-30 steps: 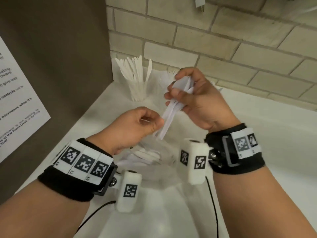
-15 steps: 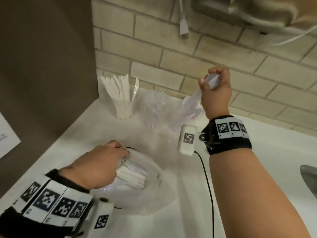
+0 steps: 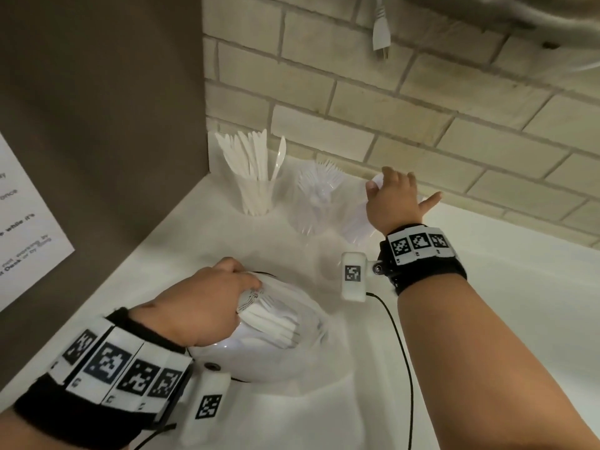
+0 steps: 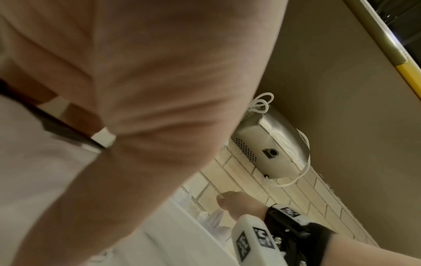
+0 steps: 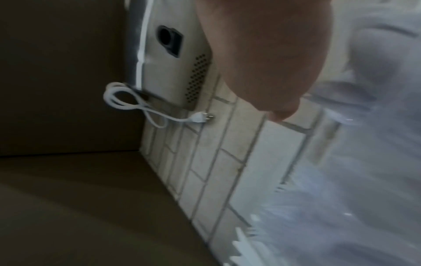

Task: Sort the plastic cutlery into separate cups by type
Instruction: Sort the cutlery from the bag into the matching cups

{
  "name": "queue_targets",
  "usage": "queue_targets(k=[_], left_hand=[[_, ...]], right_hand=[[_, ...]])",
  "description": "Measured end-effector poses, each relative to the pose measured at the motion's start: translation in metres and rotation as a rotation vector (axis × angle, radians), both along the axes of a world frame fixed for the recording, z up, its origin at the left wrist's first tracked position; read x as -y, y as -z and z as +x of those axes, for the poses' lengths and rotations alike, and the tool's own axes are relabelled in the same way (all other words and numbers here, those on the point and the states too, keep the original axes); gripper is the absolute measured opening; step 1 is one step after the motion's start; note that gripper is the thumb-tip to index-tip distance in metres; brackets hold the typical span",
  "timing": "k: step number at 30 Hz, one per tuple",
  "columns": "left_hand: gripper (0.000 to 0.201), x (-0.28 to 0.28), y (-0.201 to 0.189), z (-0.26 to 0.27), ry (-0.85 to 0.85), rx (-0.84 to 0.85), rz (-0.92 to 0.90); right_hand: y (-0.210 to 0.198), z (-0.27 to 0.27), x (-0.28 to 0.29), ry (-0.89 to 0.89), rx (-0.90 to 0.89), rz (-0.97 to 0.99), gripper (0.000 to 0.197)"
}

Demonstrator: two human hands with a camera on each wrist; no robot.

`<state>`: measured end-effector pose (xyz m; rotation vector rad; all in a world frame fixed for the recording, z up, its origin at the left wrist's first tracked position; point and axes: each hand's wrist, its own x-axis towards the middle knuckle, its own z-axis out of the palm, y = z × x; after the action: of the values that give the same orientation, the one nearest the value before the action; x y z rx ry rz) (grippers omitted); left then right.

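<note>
On the white counter (image 3: pixel 487 303), three clear cups line the brick wall. The left cup (image 3: pixel 256 196) holds knives, the middle cup (image 3: pixel 316 206) holds forks, and the right cup (image 3: pixel 355 232) holds spoons. My right hand (image 3: pixel 391 198) is down on the right cup, fingers curled, little finger sticking out. A white spoon (image 3: pixel 374 185) shows at its thumb, seemingly still pinched. My left hand (image 3: pixel 211 303) reaches into the clear bowl (image 3: pixel 319 319) and its curled fingers grip the mixed white cutlery (image 3: pixel 272 323). The left wrist view shows the right hand (image 4: pixel 237 199) over the cups. The right wrist view is blurred.
A brown panel (image 3: pixel 97 108) with a paper notice (image 3: pixel 26 222) closes off the left side. A white plug (image 3: pixel 381 34) and a metal appliance (image 4: pixel 268 149) hang on the brick wall. The right wrist camera's black cable (image 3: pixel 401 345) trails over the counter beside the bowl.
A second ago both hands held a bundle of cutlery above the bowl. The right hand then carried spoons up and down onto the right cup. The left hand dropped into the bowl.
</note>
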<state>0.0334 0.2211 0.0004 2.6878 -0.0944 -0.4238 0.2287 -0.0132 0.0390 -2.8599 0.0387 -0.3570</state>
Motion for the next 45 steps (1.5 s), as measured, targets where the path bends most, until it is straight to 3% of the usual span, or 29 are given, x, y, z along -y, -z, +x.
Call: queue_targets(k=[3,7,12,14,17,20,23,27,31,37,44,45], left_hand=[[0.051,-0.004,0.0,-0.003,-0.003,-0.009,-0.019],[0.034,-0.01,-0.002,-0.013,-0.002,-0.039,-0.062],[0.036,-0.005,0.005,-0.021,-0.082,-0.029,0.021],[0.038,-0.003,0.005,-0.026,-0.078,-0.042,0.104],[0.083,-0.006,0.008,-0.033,-0.056,-0.103,0.149],[0.101,-0.004,0.01,-0.035,-0.022,-0.152,0.131],[0.101,0.001,0.008,-0.037,-0.049,-0.173,0.115],[0.075,0.004,0.004,-0.037,-0.063,-0.139,-0.01],[0.09,0.004,0.007,-0.035,-0.096,-0.138,-0.052],[0.071,-0.004,0.008,-0.032,-0.179,-0.106,-0.117],[0.091,-0.005,0.009,-0.032,-0.259,-0.147,-0.074],[0.092,-0.004,0.008,-0.032,-0.25,-0.143,-0.065]], right_hand=[[-0.015,-0.035,-0.011,-0.183,0.078,0.12,0.044],[-0.015,-0.107,-0.042,-0.499,-0.023,0.243,0.026],[0.012,-0.169,-0.072,-0.743,-0.443,0.057,0.021],[0.026,-0.177,-0.077,-0.713,-0.503,-0.144,0.044],[0.043,-0.183,-0.077,-0.603,-0.554,-0.261,0.088],[0.055,-0.186,-0.08,-0.575,-0.619,-0.324,0.104],[0.056,-0.188,-0.082,-0.52,-0.592,-0.304,0.082],[0.048,-0.185,-0.08,-0.519,-0.635,-0.285,0.068],[0.046,-0.184,-0.078,-0.532,-0.735,-0.218,0.059],[0.053,-0.184,-0.078,-0.532,-0.723,-0.21,0.028],[0.043,-0.181,-0.068,-0.653,-0.754,-0.131,0.01],[0.041,-0.18,-0.066,-0.661,-0.77,-0.101,0.015]])
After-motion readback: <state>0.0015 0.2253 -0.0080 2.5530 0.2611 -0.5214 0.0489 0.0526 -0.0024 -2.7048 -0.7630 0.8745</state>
